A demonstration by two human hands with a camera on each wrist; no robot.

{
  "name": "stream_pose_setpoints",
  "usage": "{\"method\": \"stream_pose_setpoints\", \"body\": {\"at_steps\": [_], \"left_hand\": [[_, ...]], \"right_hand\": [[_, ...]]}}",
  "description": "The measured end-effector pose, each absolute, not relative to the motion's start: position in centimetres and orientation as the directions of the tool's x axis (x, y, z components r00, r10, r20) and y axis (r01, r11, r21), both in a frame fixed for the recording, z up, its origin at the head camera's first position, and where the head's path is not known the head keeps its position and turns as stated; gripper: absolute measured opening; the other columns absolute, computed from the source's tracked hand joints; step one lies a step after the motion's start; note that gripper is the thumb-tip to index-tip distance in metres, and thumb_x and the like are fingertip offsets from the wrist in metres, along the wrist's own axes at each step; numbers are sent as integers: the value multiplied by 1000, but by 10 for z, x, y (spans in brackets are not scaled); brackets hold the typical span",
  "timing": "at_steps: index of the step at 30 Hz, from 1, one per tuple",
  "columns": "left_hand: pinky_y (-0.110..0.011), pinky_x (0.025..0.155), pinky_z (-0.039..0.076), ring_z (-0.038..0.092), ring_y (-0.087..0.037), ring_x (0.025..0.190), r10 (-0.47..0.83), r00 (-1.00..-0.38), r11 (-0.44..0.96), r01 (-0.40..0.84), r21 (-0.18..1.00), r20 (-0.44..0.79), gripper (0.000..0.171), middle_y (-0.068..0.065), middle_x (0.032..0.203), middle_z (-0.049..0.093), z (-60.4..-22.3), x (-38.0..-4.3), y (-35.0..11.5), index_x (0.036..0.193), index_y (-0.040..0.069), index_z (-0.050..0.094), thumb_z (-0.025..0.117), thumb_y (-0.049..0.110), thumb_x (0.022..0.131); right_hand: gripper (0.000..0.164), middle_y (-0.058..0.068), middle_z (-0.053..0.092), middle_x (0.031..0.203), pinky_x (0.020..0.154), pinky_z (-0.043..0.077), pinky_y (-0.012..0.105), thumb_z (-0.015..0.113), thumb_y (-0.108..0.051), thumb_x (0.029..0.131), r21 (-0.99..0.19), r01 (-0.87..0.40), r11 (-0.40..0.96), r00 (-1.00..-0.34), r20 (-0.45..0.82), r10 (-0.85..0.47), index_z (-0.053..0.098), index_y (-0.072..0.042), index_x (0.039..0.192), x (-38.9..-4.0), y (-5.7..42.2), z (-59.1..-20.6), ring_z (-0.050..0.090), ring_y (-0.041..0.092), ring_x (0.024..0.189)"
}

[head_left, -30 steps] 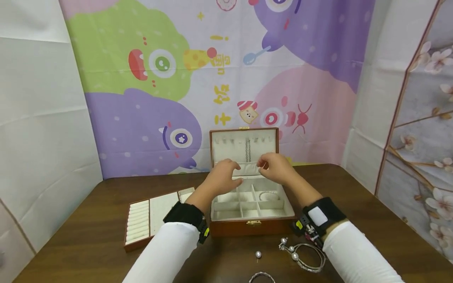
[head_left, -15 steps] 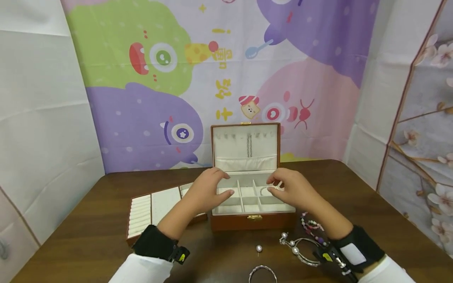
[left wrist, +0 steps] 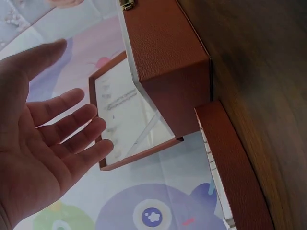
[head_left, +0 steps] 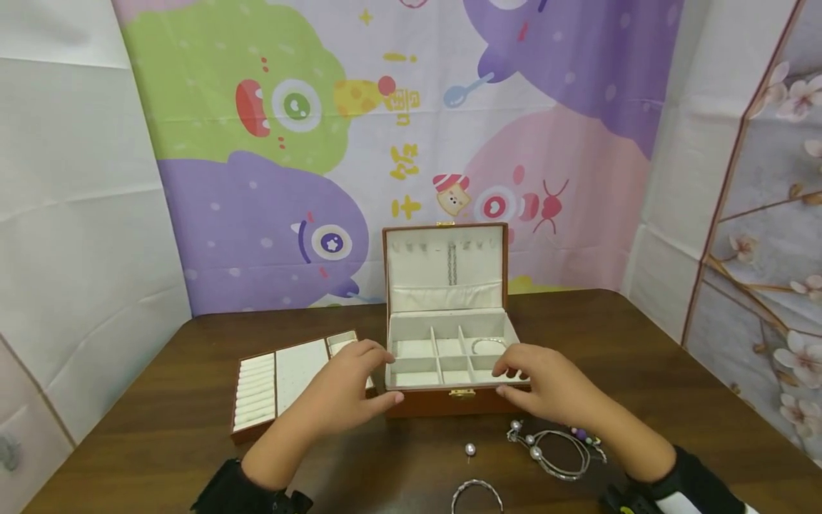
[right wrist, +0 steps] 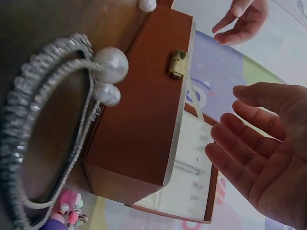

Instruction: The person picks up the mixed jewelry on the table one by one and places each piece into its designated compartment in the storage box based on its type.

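A brown jewelry box (head_left: 424,405) with a cream lining stands with its lid raised on the table. A silver chain necklace (head_left: 452,264) hangs inside the lid, and a silver bracelet (head_left: 488,341) lies in a rear right compartment. My left hand (head_left: 343,389) hovers by the box's front left corner, fingers spread and holding nothing. Over the front right corner is my right hand (head_left: 555,382), relaxed and without anything in it. In the right wrist view a silver bracelet with pearls (right wrist: 29,110) lies close by, before the box (right wrist: 139,105).
A ring tray (head_left: 298,378) with padded rolls lies left of the box. In front are a pearl pin (head_left: 470,450), a silver bangle (head_left: 477,485), pearl bracelets (head_left: 559,472) and a colourful beaded bracelet (head_left: 581,434). A patterned cloth (head_left: 257,235) hangs behind the table.
Both hands have drawn back from the lid toward me, down to the box's front corners. The chain necklace stays hanging in the lid.
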State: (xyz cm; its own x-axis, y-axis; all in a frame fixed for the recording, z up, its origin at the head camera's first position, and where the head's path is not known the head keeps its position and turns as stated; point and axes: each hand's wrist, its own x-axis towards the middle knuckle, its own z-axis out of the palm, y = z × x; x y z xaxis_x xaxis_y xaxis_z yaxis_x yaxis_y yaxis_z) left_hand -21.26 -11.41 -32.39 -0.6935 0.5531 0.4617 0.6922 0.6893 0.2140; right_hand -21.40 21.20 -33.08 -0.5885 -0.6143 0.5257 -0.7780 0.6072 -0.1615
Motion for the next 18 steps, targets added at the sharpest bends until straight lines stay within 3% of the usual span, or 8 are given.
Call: {"method": "stream_pose_setpoints", "body": {"at_steps": [4,12,18], "left_hand": [[-41,91,48,56,-22,106,571,-690,691,697,195,445,47,-3,112,60,-325,-205,-116,113,6,65,78,38,81],[-40,90,48,55,-20,105,593,-675,680,712,176,440,53,-3,114,58,-328,-200,-117,115,5,64,79,42,79],[-43,92,48,54,-24,111,606,-667,669,722,177,433,55,-6,119,57,-330,-201,-115,117,4,64,78,42,80]], "right_hand": [[22,-8,63,89,67,51,26,81,-11,78,-158,-809,566,-561,492,-665,66,-13,94,-205,211,-333,59,8,77],[28,-9,62,97,76,50,24,80,-8,78,-158,-910,384,-412,470,-781,64,-17,99,-196,202,-337,59,7,87],[29,-8,61,99,77,48,16,79,-9,79,-209,-936,284,-348,417,-840,63,-16,102,-189,194,-339,56,4,85]]}}
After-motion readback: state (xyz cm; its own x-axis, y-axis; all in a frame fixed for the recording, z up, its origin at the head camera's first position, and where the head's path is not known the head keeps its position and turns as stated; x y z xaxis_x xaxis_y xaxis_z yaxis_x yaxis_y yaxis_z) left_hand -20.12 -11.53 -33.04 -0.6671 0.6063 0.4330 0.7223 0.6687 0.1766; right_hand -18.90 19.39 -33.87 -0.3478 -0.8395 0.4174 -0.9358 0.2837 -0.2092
